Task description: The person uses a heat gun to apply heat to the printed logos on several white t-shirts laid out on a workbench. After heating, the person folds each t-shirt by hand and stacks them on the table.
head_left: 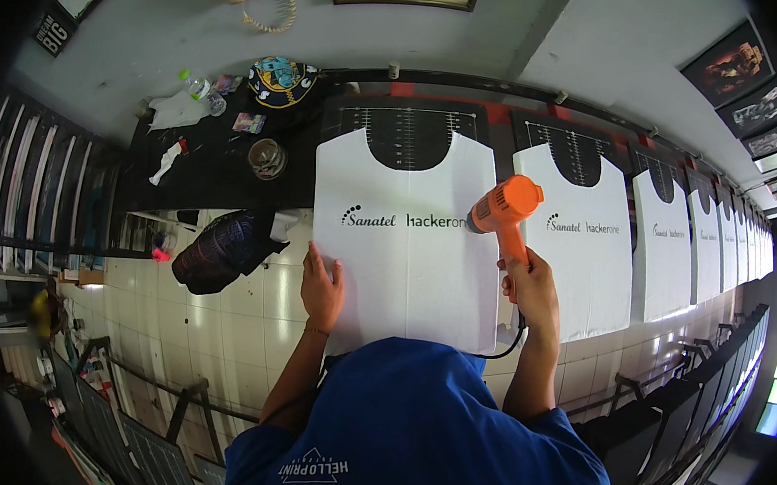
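A white T-shirt [377, 282] lies stretched flat over a black printing board [406, 118] right in front of me. Black lettering runs across its chest. My right hand [531, 289] grips the handle of an orange heat gun [510, 204]. The gun's dark nozzle is over the right end of the lettering; whether it touches the cloth I cannot tell. A black cord hangs from the handle. At the shirt's left edge rests my left hand [323, 285], holding nothing, thumb and fingers apart.
More printed white shirts [575, 283] on boards stretch away to the right. The black table [204, 171] at left holds a glass ashtray [266, 158], a water bottle [202, 92] and a patterned cap [281, 82]. A dark bundle [225, 254] hangs below it. Racks stand at far left.
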A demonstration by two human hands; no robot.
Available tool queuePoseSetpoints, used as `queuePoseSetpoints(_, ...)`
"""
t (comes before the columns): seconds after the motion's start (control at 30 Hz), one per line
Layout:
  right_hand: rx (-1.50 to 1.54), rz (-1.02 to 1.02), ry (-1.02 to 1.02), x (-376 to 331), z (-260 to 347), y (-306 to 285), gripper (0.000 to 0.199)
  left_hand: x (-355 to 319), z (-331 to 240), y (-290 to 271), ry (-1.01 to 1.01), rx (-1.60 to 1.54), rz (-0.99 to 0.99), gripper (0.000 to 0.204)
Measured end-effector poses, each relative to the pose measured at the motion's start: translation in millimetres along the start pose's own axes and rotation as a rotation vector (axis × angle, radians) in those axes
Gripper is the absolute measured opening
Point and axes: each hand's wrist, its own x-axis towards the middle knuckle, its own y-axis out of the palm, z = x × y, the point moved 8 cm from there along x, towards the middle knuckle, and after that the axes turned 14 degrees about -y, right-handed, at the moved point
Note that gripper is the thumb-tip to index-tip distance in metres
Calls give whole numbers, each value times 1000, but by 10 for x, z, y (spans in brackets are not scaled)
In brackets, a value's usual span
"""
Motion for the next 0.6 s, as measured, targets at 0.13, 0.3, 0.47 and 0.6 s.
queuePoseSetpoints(0.13,44,28,6,-3,-31,-6,35,0,-14,-3,6,5,-6,64)
queuePoseSetpoints(0.3,58,57,-1,38,-49,41,35,6,5,8,6,14,-8,64)
queuePoseSetpoints(0.47,26,49,-6,16,41,102,32,1,10,7,1,24,-8,65)
queuePoseSetpoints(0.6,50,38,-13,9,42,114,32,6,22,10,-4,31,-5,66)
